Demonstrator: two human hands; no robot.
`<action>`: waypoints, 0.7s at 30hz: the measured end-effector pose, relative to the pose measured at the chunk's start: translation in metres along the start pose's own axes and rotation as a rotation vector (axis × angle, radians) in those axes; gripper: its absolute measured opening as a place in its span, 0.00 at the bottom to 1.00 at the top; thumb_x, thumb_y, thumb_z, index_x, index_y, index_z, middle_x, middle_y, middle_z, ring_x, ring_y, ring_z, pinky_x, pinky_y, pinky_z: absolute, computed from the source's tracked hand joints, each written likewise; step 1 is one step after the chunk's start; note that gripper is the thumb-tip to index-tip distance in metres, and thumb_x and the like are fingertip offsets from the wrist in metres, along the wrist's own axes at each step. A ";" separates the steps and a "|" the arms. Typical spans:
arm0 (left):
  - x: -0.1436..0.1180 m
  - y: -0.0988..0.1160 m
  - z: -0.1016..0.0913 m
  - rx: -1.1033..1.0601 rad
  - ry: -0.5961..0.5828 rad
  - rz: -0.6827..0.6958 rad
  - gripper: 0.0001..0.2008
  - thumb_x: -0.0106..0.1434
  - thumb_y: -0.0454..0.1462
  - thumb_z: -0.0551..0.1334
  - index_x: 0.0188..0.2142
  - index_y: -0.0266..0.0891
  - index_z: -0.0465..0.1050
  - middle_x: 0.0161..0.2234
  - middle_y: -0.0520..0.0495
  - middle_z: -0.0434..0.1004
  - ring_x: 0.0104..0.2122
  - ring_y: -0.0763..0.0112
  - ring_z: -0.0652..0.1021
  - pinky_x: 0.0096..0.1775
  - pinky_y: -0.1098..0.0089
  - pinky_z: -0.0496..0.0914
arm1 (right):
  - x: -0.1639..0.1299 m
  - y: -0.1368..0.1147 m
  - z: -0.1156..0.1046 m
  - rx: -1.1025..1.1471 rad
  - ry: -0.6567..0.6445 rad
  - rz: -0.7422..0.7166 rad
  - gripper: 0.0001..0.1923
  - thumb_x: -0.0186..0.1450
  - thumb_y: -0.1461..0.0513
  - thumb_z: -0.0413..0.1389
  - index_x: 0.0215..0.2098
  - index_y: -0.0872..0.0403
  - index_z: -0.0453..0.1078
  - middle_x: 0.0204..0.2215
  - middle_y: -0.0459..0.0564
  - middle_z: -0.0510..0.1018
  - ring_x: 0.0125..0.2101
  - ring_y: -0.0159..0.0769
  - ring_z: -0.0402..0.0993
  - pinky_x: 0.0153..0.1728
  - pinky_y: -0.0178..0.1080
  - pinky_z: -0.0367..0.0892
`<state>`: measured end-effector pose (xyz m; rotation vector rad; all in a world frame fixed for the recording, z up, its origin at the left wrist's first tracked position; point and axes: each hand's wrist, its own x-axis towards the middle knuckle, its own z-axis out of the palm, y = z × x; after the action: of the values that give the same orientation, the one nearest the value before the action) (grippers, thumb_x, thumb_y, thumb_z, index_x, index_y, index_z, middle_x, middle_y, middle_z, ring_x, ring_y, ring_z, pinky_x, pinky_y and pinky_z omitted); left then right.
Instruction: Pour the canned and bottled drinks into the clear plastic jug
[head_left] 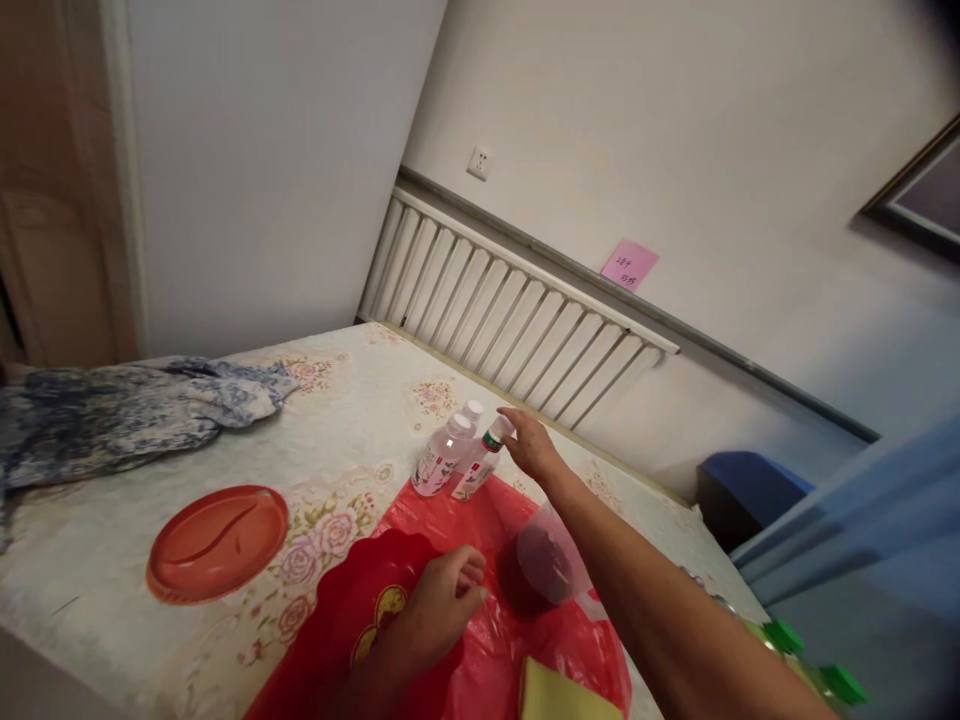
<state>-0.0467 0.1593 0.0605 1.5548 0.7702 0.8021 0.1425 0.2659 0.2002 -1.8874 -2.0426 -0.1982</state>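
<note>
My right hand (531, 445) reaches across to the far side of the table, its thumb and fingers around the top of a clear bottle (474, 472) with a white and green cap. Two more clear bottles stand close beside it, one (436, 458) in front and one (472, 410) partly hidden behind. Over the edge of a red scalloped tray (352, 570) with yellow printed figures hangs my left hand (448, 600), its fingers loosely curled, thumb apart, and nothing seen in them. Under both lies a red plastic bag (491, 535).
A clear-sided container (546, 560) sits on the bag near my right forearm, with a yellow block-like item (566, 692) nearer me. On the flowered tablecloth (360, 385) lie an orange-red divided plate (217, 545) and a patterned cloth (150, 410). Green-capped bottles (840, 683) stand at lower right.
</note>
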 end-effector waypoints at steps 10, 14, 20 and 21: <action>0.001 -0.003 0.000 -0.024 -0.003 0.007 0.10 0.54 0.33 0.60 0.38 0.43 0.72 0.36 0.46 0.78 0.37 0.64 0.77 0.40 0.66 0.72 | 0.002 -0.003 0.003 -0.004 -0.064 0.008 0.26 0.60 0.72 0.54 0.56 0.53 0.70 0.54 0.53 0.75 0.54 0.39 0.69 0.58 0.42 0.61; 0.001 -0.006 0.001 -0.027 -0.004 0.016 0.11 0.54 0.33 0.60 0.38 0.43 0.72 0.36 0.46 0.79 0.36 0.64 0.77 0.40 0.65 0.72 | 0.001 -0.006 0.001 -0.002 -0.071 0.023 0.26 0.59 0.72 0.54 0.55 0.51 0.71 0.52 0.53 0.75 0.52 0.39 0.71 0.56 0.41 0.62; 0.002 -0.007 0.000 -0.019 -0.009 0.020 0.11 0.54 0.34 0.60 0.38 0.44 0.72 0.36 0.46 0.79 0.36 0.63 0.77 0.40 0.64 0.72 | -0.002 -0.011 -0.005 -0.009 -0.095 0.043 0.25 0.57 0.72 0.57 0.52 0.52 0.73 0.45 0.52 0.77 0.44 0.37 0.74 0.48 0.38 0.66; 0.002 -0.006 0.000 -0.017 -0.010 0.020 0.11 0.54 0.34 0.60 0.38 0.43 0.72 0.36 0.45 0.79 0.37 0.62 0.78 0.41 0.64 0.72 | -0.002 -0.012 -0.005 -0.011 -0.099 0.048 0.24 0.56 0.71 0.58 0.51 0.52 0.73 0.44 0.52 0.78 0.42 0.37 0.74 0.46 0.38 0.66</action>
<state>-0.0462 0.1619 0.0550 1.5526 0.7399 0.8132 0.1320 0.2607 0.2059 -1.9877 -2.0601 -0.1064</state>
